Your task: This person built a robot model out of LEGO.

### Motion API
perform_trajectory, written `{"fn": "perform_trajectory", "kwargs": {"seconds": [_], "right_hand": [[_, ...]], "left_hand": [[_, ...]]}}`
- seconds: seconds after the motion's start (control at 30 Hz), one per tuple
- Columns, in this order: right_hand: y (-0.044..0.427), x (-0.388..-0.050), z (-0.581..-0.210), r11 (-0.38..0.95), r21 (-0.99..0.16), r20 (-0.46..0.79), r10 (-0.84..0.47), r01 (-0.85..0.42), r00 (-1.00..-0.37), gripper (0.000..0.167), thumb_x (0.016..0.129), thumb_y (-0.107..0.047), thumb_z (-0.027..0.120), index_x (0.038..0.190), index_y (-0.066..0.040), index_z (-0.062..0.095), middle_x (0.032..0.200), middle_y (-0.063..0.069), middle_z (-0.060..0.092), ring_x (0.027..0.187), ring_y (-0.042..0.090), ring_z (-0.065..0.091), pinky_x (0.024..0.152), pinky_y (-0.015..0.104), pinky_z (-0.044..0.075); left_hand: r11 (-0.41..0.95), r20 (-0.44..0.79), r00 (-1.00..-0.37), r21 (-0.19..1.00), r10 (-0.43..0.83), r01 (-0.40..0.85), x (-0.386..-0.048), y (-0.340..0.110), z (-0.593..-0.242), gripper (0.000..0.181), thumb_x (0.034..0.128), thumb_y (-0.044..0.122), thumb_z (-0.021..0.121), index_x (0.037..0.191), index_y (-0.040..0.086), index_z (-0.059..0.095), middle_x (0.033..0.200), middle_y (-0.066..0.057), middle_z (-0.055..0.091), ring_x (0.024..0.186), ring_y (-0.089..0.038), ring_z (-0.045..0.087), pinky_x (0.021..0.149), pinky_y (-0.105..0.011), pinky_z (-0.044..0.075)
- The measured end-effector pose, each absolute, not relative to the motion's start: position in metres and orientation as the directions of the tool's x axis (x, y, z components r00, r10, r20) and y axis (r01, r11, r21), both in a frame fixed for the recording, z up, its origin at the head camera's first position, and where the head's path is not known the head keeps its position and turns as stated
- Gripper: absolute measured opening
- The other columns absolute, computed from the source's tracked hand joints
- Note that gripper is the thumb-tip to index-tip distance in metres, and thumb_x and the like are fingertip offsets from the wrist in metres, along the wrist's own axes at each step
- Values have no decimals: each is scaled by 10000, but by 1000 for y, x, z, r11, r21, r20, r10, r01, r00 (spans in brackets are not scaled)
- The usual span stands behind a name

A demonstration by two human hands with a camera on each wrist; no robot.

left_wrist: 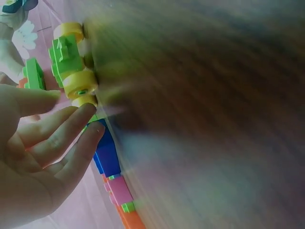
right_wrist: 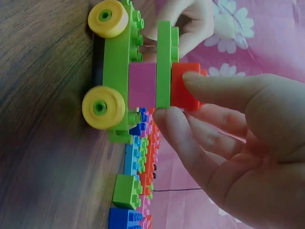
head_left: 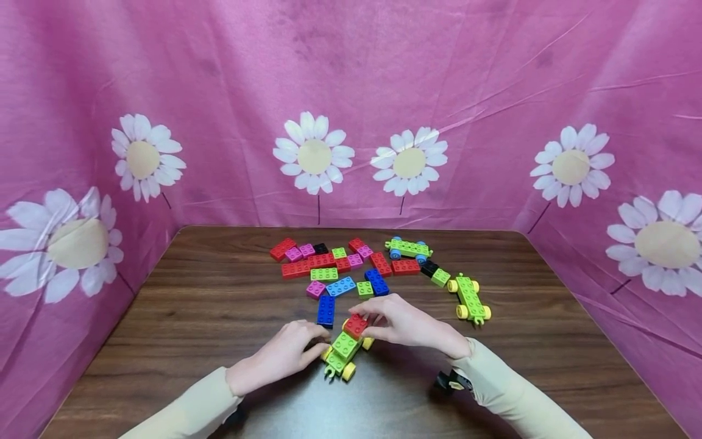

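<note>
From where I stand, taking twelve o'clock as straight away from the person, what matters is how the square red plastic brick sits over the thin lime-green plastic plate. It lies at the plate's far end, toward one o'clock, leaving the near studs bare; from the side I see no clear gap between them, though I can't tell whether it is pressed fully home. Below the plate comes a pink plastic brick, and beneath that the long lime-green plastic car base with yellow wheels, its long axis running from seven o'clock, where the hook is, to one o'clock. The right hand is the nearer to the red brick: its thumb and fingers are clamped on it, and the brick is at nine o'clock from that palm. The left hand waits on the other side, thumb and fingers apart and loosely bent by a near yellow wheel; whether they touch it I can't be sure. From that hand the car base lies at three o'clock, on the dark wood-grain tabletop, while a dark-blue oblong plastic brick lies between one and two.
</note>
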State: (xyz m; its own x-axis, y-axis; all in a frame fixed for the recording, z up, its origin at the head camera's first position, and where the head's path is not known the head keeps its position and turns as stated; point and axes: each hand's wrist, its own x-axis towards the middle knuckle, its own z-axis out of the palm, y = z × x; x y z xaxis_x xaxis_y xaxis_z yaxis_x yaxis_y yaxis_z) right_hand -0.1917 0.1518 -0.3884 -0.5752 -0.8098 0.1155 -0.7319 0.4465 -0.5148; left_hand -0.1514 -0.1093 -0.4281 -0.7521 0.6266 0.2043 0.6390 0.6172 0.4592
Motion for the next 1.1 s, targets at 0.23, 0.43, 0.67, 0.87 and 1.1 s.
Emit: {"fn": "perform_trajectory", "kwargs": {"seconds": [0.23,0.43,0.67,0.87,1.1], "right_hand": [[146,-191,-394,459,-596,82,-781,-659,-619,279,868,-244,769,1077,-94,662,937,0,725,805,6,654,732,172,572],[138,-188,-397,473,-627,81,-751,-619,-656,281,858,-256,780,1037,-92,639,917,14,717,803,38,655,727,185,576],[130,-186,-398,493,-632,75,-729,-598,-681,301,851,-287,784,1049,-122,629,933,2,708,799,25,633,718,147,550],[129,-185,-399,474,-634,93,-738,-611,-669,300,878,-280,759,1084,-108,625,954,31,710,820,61,648,731,156,558],[136,-185,-397,469,-625,129,-727,-624,-675,344,889,-244,748,1139,-37,635,1006,101,727,860,84,673,752,187,573]], "left_hand": [[656,189,-819,514,542,553,-148,-116,-428,299,994,313,588,1060,57,727,968,-35,751,874,-153,698,765,-327,573],[653,125,-825,551,552,520,-146,-122,-430,580,822,481,766,1168,27,664,1017,-37,701,868,-125,627,751,-269,543],[669,159,-798,465,581,580,-145,-121,-434,597,713,402,869,1134,43,644,1010,-19,661,881,-120,606,747,-266,513],[692,114,-817,472,566,545,-148,-128,-430,554,736,299,855,1161,18,639,1037,-40,661,899,-136,601,774,-304,525],[736,131,-851,446,509,509,-151,-143,-427,561,711,215,842,1169,-21,619,1072,-88,667,952,-195,625,823,-375,554]]}}
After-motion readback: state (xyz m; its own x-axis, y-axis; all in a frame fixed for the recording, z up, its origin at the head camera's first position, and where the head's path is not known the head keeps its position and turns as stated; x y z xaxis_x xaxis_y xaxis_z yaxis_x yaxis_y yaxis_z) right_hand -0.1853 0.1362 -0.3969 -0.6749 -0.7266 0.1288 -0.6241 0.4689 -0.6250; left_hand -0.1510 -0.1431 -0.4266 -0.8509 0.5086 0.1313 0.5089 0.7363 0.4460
